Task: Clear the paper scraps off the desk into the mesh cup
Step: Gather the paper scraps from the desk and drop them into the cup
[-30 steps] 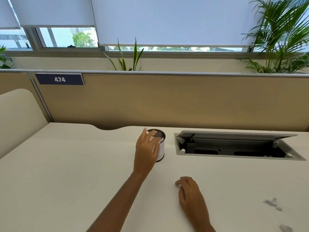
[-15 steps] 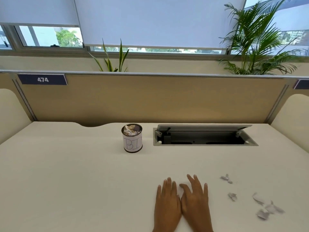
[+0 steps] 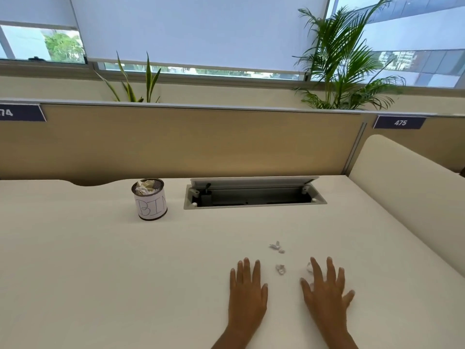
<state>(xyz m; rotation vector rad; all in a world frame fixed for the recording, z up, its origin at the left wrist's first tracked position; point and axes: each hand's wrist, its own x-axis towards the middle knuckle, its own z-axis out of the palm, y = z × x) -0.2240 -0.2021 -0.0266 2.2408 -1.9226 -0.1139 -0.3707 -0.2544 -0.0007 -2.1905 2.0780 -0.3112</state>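
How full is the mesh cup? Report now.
Not empty: crumpled paper sits at the rim of the upright mesh cup; how deep it goes, cannot tell.

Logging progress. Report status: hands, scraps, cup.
Left hand open, flat on desk. Right hand open, fingers spread over scraps. More loose between hands. Mesh cup upright, back left, paper inside; open cable tray beside it, off the path.

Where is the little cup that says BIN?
In the head view, the mesh cup stands on the desk near the divider, left of the open cable hatch, beyond the left hand.
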